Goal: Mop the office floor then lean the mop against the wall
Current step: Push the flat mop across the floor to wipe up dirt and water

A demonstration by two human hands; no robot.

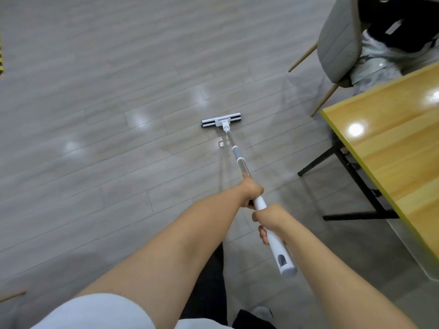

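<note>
As left hand [251,189] and right hand [269,217] clamp fingers [263,235] round the slim white mop [242,167], its flat head meets glossy floor [118,91].

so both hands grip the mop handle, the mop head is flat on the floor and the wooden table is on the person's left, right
Not quite: the head view shows the wooden table on the person's right, not left. The rest stands: the left hand and right hand grip the mop handle, and the mop head lies flat on the floor.
</note>
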